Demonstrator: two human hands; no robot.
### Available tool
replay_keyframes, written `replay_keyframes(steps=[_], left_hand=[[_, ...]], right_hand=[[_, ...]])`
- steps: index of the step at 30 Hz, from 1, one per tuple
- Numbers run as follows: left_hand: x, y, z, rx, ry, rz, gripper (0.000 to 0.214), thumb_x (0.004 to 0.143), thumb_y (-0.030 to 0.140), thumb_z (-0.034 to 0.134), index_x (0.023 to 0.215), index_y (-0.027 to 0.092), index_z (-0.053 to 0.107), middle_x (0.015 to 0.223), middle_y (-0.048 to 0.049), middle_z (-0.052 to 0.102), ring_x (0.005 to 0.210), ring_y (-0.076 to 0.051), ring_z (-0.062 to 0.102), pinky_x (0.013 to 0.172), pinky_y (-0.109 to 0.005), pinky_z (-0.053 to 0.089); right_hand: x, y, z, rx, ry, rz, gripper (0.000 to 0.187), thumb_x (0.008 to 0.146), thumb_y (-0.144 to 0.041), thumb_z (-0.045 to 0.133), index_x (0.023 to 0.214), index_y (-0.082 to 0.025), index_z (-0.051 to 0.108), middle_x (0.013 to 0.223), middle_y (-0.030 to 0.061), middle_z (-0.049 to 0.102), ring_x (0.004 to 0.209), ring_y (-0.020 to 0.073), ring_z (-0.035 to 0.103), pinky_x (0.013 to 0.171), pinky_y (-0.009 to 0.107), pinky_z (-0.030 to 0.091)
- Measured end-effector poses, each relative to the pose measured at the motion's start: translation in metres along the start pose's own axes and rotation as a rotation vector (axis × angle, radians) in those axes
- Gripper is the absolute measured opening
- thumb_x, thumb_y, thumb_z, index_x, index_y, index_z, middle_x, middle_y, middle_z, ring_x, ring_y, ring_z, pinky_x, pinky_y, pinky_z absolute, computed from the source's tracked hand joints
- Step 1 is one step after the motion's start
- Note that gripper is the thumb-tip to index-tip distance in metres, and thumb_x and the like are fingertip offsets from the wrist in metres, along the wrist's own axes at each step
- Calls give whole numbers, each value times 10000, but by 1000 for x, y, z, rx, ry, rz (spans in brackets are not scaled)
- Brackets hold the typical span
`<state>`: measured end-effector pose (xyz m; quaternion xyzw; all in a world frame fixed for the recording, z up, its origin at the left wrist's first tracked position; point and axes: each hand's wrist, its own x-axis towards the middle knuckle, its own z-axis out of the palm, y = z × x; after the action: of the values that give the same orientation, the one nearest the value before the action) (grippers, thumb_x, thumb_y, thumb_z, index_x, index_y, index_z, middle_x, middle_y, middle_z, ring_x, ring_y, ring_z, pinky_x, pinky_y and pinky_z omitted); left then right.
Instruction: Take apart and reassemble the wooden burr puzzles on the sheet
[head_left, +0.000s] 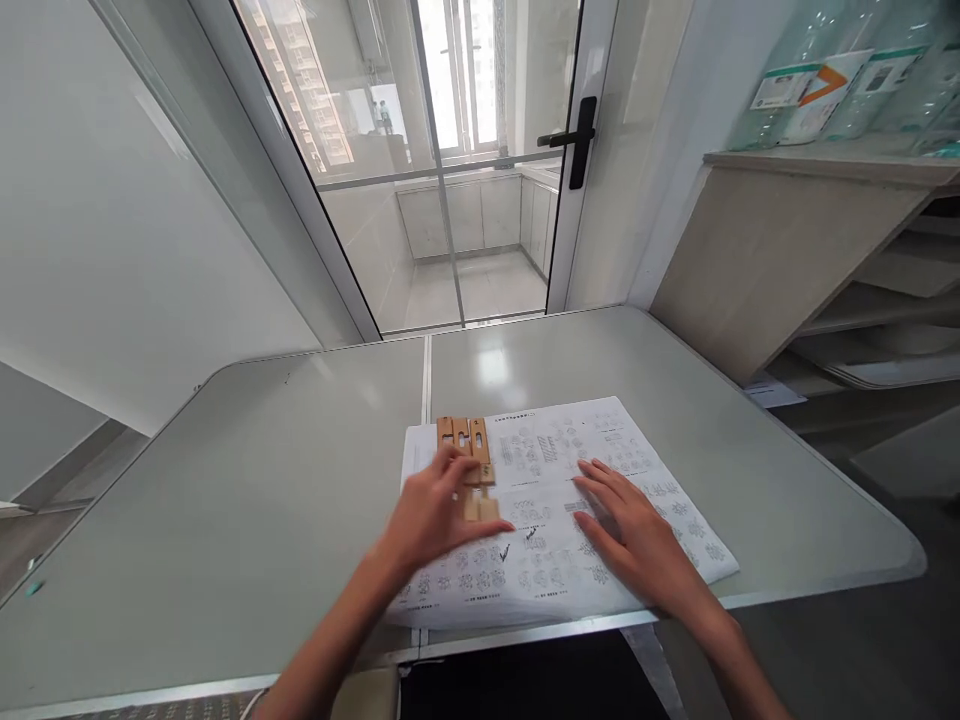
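— Any writing you can read?

— None. The printed sheet (pixel 600 450) is covered in rows of small diagrams with headings, and there are two dark pen ticks near its middle, but the print is too small to make out. The bottles (pixel 825 85) on top of the shelf unit (pixel 787 250) at the right carry white labels with an orange arrow and green bands; that text is unreadable too.

— Where are the wooden pieces (pixel 466 440)?

— On the far left part of the sheet, which lies on the grey tabletop (pixel 262 480). Three notched bars lie side by side, touching, with their long axes pointing away from the person toward the glass door (pixel 450 150). A few smaller blocks sit just nearer, partly hidden.

— And the hands?

— The left hand (pixel 439 515) hovers over those nearer blocks, slightly blurred. Its grip is apart, with the fingers loosely spread and the thumb stretched right, clamped on nothing. The right hand (pixel 634 535) lies flat on the sheet, palm down and fingers apart, well clear of the wood.
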<state>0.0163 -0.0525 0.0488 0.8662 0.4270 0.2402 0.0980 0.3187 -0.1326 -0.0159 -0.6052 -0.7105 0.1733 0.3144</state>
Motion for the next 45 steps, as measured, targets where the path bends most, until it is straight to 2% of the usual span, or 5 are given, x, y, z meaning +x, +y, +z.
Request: replay_keyframes(steps=[9, 14, 27, 37, 45], left_hand=[[6, 45, 59, 15, -121, -5, 827, 756, 747, 768, 1349, 224, 529, 1250, -121, 615, 915, -299, 738, 735, -441, 630], [-21, 39, 48, -116, -83, -68, 756, 864, 510, 786, 1492, 300, 422, 1409, -111, 582, 1127, -313, 700, 908, -477, 615], [-40, 42, 39, -154, -22, -212, 388, 996, 244, 550, 1383, 249, 516, 1125, -51, 708, 832, -193, 666, 857, -398, 575], [-32, 33, 23, -116, -37, -311, 192, 1006, 358, 555, 1105, 225, 650, 1102, -63, 708, 862, -230, 706, 820, -405, 591], [-37, 47, 16, -705, -56, -565, 529, 1038, 613, 445, 1288, 167, 582, 887, -47, 700, 702, -173, 647, 746, -342, 572]], right_hand=[[2, 5, 2, 19, 19, -30, 389, 1055, -418, 535, 1409, -275, 613, 1579, 70, 547, 1513, 318, 437, 1216, 611, 407], [2, -1, -3, 37, -6, -20, 444, 1044, -417, 555, 1466, -279, 561, 1589, 71, 532, 1517, 315, 427, 1227, 599, 400], [2, -43, 23, 187, -11, -25, 654, 985, -304, 629, 1580, -342, 362, 1534, 68, 554, 1463, 309, 481, 1205, 565, 443], [2, -44, 17, 337, -15, 53, 651, 947, -390, 718, 1534, -353, 439, 1438, 67, 617, 1322, 292, 606, 1116, 516, 533], [0, -45, 13, 396, 8, 54, 623, 932, -429, 734, 1495, -338, 482, 1392, 64, 649, 1202, 274, 665, 1051, 476, 570]])
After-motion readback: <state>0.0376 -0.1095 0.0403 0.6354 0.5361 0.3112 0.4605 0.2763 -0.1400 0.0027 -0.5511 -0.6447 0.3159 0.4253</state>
